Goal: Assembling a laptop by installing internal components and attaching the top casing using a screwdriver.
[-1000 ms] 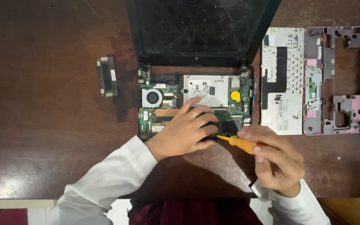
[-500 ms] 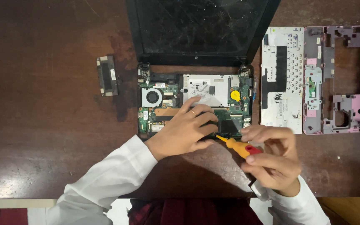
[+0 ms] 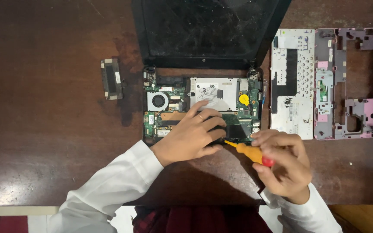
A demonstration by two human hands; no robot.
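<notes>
A small opened laptop sits at the centre of the frame on a dark wooden bench [image 3: 44,129], its keyboard deck removed so that the green motherboard [image 3: 165,123] lies bare, with the dusty black screen [image 3: 206,28] folded back toward the top of the frame. The left hand [image 3: 193,136] lies flat on the lower middle of the board, fingers spread narrow and pressing down, a ring on one finger; it holds nothing but braces the machine. The right hand [image 3: 283,166], at lower right of centre, is closed around the handle of an orange screwdriver with a red end cap [image 3: 251,153].

The screwdriver's long axis runs on a slant from lower right to upper left: the cap is tucked into the right palm and the tip points at the board's lower edge, just beside the left fingertips and below a dark square chip. So the work point lies up and to the left of the right hand, and touching or nearly touching the left hand, which is the nearer of the two.

A round fan [image 3: 158,101] sits at the board's upper left and a yellow coin cell [image 3: 244,99] at its upper right. At the right of the frame lie the detached keyboard, underside up [image 3: 292,82], and a pink palm-rest frame [image 3: 346,84]; a small dark cover panel [image 3: 111,79] rests to the left.
</notes>
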